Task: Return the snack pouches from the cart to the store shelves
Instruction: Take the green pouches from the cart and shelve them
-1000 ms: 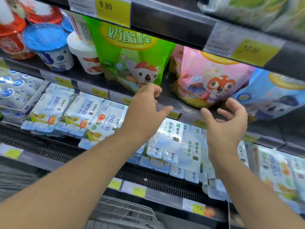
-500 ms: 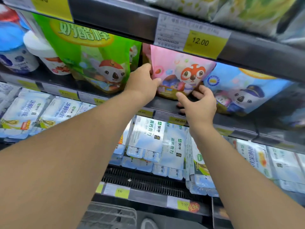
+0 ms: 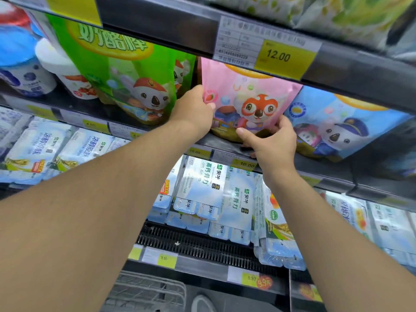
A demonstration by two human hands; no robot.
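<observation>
On middle shelf point(image 3: 227, 149) | both left hand point(image 3: 193, 109), right hand point(image 3: 273, 140) seemingly grasp pink pouch point(image 3: 247, 95)

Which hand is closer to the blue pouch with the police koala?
Right. The right hand holds the pink pouch at its lower right corner, just beside the blue pouch. The left hand grips the pink pouch's far left edge.
</observation>
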